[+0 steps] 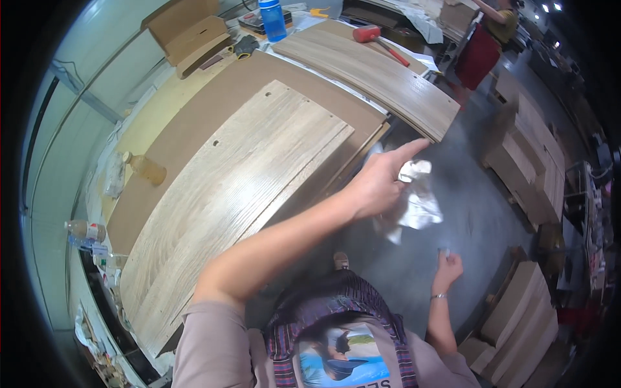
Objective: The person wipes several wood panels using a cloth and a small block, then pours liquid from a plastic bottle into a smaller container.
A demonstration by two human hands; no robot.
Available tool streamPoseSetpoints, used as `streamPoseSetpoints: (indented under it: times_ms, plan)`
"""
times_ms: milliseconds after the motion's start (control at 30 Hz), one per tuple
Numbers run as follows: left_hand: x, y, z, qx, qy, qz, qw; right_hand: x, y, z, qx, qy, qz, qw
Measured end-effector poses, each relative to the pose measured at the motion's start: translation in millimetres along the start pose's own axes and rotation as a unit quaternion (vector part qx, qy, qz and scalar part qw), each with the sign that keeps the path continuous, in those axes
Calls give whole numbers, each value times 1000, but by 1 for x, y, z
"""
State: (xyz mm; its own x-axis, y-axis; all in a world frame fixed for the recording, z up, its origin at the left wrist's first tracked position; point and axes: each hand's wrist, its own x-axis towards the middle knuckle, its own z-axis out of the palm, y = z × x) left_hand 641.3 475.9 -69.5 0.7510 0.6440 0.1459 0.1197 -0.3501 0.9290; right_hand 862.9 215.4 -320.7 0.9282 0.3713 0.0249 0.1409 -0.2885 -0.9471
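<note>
My left hand [378,184] is stretched out past the edge of the table, closed round a crumpled white cloth [422,204] that hangs below the fingers. Its index finger points away, close to the near corner of a wood-grain board [388,77]. A larger wood-grain panel [226,187] with a few dark holes and a groove along its edge lies under my left forearm. My right hand [448,268] is held low over the grey floor, its fingers curled. Something small and pale shows at its fingertips, too small to make out.
Brown cardboard [194,107] lies beneath the panel. A red mallet [367,35], a blue bottle [272,21] and an open carton [187,35] are at the far side. A bottle of yellowish liquid [147,169] lies left. Stacked boards [517,317] stand right; another person [485,45] is far right.
</note>
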Motion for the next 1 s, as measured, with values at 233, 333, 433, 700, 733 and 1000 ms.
streamPoseSetpoints:
  times_ms: [233,333,433,700,733,1000]
  plan:
    - [-78,19,-100,291,113,-28,950,31,-194,143,215,-154,-95,960]
    - [-170,-10,-95,548,117,-75,825,-9,-264,192,326,-249,-151,900]
    - [-264,-7,-89,565,177,-132,795,-65,-302,224,360,-368,-170,840]
    - [-571,37,-49,611,403,-378,567,-194,-322,257,329,-597,-156,714]
    - [-631,43,-40,596,457,-417,512,-203,-322,257,317,-613,-146,709]
    - [-524,56,-41,408,722,-234,507,-211,-306,271,225,-621,-193,725]
